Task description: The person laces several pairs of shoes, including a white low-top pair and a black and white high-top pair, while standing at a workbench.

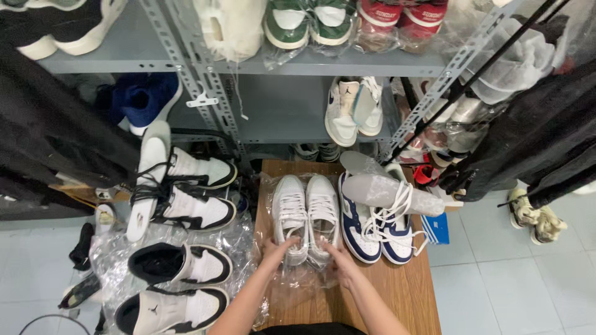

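I look down at a small wooden table that stands in front of a grey metal shelf. In the middle of the tabletop lies a pair of white sneakers, side by side, toes toward me, on a sheet of clear plastic wrap that spreads toward the near edge.

My left hand is closed around the toe of the left white sneaker, fingers curled over it. My right hand touches the toe of the right white sneaker; its fingers are bent on the plastic, but I cannot tell if it really grips.

Just beside them, along the right edge of the tabletop, stands a pair of navy and white sneakers with loose white laces, and two grey insoles lie across their back part.

On the floor to the left of the table, several black and white high sneakers lie on more clear plastic. The shelf carries other pairs, some wrapped in plastic.
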